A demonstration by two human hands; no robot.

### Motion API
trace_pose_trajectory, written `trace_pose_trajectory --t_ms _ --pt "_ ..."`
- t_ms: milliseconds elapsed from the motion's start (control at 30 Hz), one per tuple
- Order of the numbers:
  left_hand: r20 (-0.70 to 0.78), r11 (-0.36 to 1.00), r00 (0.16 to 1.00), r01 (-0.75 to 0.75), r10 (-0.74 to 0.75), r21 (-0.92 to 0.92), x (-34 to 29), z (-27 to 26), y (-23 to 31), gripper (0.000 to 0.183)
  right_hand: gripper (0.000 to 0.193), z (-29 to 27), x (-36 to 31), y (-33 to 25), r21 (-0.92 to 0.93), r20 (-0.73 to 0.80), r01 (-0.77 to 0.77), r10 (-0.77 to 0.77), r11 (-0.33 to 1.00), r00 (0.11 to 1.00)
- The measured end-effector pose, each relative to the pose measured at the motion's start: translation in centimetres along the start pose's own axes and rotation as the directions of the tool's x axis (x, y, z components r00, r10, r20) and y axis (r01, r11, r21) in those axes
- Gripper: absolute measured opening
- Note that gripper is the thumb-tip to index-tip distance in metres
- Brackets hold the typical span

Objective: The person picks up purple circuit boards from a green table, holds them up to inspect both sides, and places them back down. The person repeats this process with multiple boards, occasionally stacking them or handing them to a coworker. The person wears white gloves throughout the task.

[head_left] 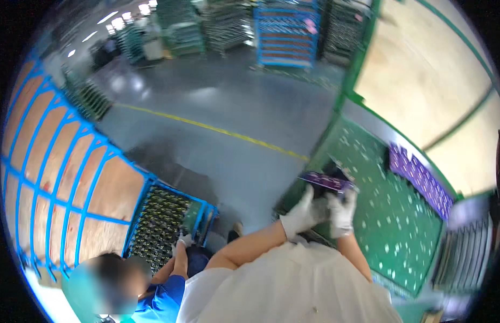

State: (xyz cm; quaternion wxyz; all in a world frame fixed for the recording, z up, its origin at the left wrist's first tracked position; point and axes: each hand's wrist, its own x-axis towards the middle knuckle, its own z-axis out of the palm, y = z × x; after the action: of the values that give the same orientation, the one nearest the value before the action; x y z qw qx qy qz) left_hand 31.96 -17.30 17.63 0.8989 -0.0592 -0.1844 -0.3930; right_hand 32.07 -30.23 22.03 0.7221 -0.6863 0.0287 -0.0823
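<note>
Above the left edge of a green worktop (pixel 390 231) scattered with pale flecks, the fingers of the gloved right hand (pixel 342 214) are closed on the right end of a dark purple piece (pixel 323 180); the gloved left hand (pixel 305 214) lies at its near edge, its degree of closure impossible to tell through the blur. Farther right stands a row of purple pieces (pixel 421 182). Beyond, a yellow line (pixel 228 132) crosses the grey floor (pixel 250 97) before a blue rack (pixel 286 63)

I see a purple-and-black piece (pixel 326 181), pale-flecked, slightly tilted, held up at the left of the green table (pixel 403 215).
</note>
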Motion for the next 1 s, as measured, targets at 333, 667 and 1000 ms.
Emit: trace_pose_trajectory --t_ms 333,667,1000 --pt "-0.391 0.834 0.789 -0.260 0.474 0.487 4.5 7.5 -2.0 0.083 0.048 -1.8 -1.9 -4.2 -0.304 0.291 0.585 -0.511 0.752 0.809" --pt "-0.423 0.783 0.679 -0.392 0.601 0.483 4.0 10.6 -0.8 0.064 0.072 -2.1 -0.6 -2.0 -0.287 0.547 0.874 -0.682 0.391 0.485" --pt "-0.273 0.799 0.751 -0.560 0.601 0.219 0.8 11.5 -1.4 0.059 0.078 -1.0 -0.8 -1.2 -0.237 0.613 0.903 -0.666 0.359 0.425"
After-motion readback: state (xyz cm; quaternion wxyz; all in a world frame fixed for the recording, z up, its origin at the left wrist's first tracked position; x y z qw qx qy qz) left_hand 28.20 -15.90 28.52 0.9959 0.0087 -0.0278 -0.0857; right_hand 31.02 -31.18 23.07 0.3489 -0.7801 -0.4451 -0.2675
